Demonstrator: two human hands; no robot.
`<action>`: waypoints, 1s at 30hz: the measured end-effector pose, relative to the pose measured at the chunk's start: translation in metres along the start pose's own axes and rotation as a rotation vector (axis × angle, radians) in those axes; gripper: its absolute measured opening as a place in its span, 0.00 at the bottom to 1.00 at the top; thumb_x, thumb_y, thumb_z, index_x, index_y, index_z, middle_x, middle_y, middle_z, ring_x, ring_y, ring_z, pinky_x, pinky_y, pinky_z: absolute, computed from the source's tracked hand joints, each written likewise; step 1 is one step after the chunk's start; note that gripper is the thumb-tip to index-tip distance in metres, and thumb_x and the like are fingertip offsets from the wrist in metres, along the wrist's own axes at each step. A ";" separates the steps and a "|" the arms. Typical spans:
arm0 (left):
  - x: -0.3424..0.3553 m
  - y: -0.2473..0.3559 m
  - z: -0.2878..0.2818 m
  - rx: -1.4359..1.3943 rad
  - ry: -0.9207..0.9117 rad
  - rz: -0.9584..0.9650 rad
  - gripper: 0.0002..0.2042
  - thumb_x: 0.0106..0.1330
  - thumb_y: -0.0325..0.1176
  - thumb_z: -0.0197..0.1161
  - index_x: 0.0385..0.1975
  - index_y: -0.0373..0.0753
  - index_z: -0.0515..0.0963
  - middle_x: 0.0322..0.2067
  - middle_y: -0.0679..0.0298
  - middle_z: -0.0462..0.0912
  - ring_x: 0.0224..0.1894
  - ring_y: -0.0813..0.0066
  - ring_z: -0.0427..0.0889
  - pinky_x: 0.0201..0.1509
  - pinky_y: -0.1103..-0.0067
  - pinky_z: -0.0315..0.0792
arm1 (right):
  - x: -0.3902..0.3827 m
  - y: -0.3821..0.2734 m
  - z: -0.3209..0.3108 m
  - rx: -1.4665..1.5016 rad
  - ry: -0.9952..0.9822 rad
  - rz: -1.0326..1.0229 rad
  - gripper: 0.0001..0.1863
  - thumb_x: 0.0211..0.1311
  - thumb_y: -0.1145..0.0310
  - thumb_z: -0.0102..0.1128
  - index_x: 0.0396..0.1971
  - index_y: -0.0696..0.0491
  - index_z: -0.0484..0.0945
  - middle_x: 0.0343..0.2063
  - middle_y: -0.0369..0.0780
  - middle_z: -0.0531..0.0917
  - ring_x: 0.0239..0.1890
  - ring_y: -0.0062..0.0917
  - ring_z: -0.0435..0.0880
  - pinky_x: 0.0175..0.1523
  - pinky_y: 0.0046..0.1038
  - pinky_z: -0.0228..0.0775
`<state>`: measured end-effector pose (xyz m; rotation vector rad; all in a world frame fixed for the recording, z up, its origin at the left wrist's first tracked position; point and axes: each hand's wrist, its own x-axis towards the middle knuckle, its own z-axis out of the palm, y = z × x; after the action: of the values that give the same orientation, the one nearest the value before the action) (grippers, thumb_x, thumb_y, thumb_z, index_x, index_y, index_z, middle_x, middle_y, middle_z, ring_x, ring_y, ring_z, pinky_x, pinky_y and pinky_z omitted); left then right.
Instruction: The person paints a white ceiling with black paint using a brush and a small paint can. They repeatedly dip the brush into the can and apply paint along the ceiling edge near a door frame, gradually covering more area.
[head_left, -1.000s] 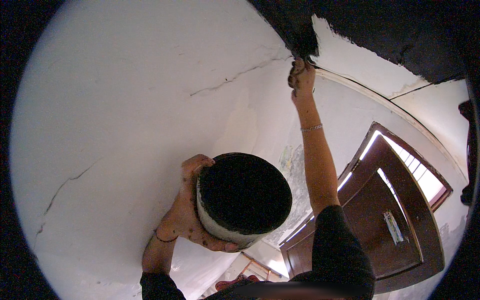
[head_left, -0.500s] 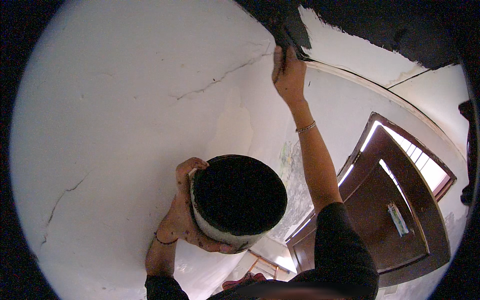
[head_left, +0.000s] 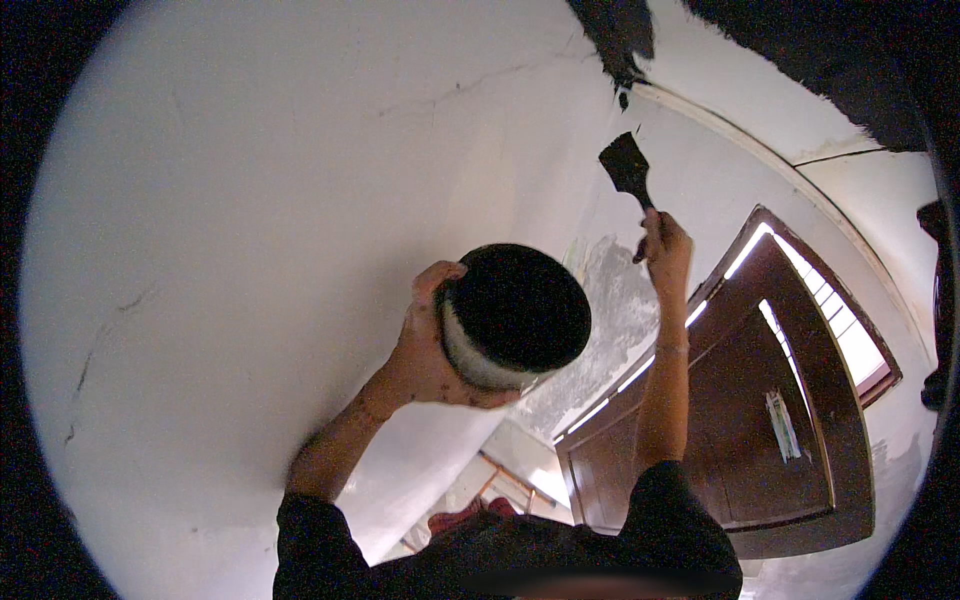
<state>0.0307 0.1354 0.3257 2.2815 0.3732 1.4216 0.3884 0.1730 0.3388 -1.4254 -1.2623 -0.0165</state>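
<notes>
My left hand (head_left: 430,360) grips a round white bucket (head_left: 468,352) from its left side and underneath, thumb over the rim. Black paint (head_left: 525,305) shows inside it, and its surface is too dark to judge the depth. In my right hand (head_left: 665,245) is a paintbrush (head_left: 627,165), its bristles black and pointing up. The brush is apart from the wall and the bucket, up and to the right of the bucket. Above the bristles, black paint (head_left: 612,35) covers a strip of the corner where wall and ceiling meet. Dark specks mark my left hand and wrist.
The white wall (head_left: 250,250) at left has thin cracks. At upper right, the white ceiling (head_left: 735,75) carries a broad black painted area (head_left: 830,70). A brown door (head_left: 720,430) with a barred opening (head_left: 830,310) above it stands at right. Grey patches (head_left: 615,300) stain the wall beside it.
My right hand has come down and right from the corner, bringing the brush off the painted strip. The bucket in my left hand has moved up and slightly right.
</notes>
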 end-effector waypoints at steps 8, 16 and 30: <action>-0.016 -0.057 0.027 0.030 0.000 0.009 0.58 0.27 0.46 0.85 0.62 0.46 0.51 0.58 0.47 0.63 0.60 0.50 0.67 0.63 0.61 0.65 | -0.085 -0.080 -0.088 0.230 0.287 0.018 0.16 0.57 0.67 0.69 0.40 0.61 0.77 0.31 0.43 0.82 0.30 0.22 0.80 0.32 0.21 0.74; -0.031 -0.077 0.036 -0.010 -0.043 -0.013 0.56 0.27 0.46 0.84 0.61 0.51 0.54 0.59 0.47 0.64 0.61 0.46 0.67 0.63 0.58 0.66 | -0.095 -0.143 -0.071 -0.225 -0.487 -0.364 0.12 0.47 0.66 0.74 0.30 0.54 0.84 0.27 0.39 0.84 0.26 0.27 0.81 0.32 0.29 0.72; -0.034 -0.077 0.039 -0.012 -0.073 0.086 0.53 0.30 0.47 0.83 0.60 0.45 0.56 0.57 0.43 0.67 0.60 0.41 0.67 0.62 0.55 0.67 | -0.093 -0.144 0.028 -0.759 -0.612 -0.947 0.09 0.52 0.65 0.61 0.33 0.50 0.80 0.31 0.37 0.79 0.37 0.29 0.81 0.34 0.32 0.75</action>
<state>0.0506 0.1791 0.2463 2.3582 0.2464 1.3730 0.2361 0.0958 0.3710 -1.3250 -2.5369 -0.8255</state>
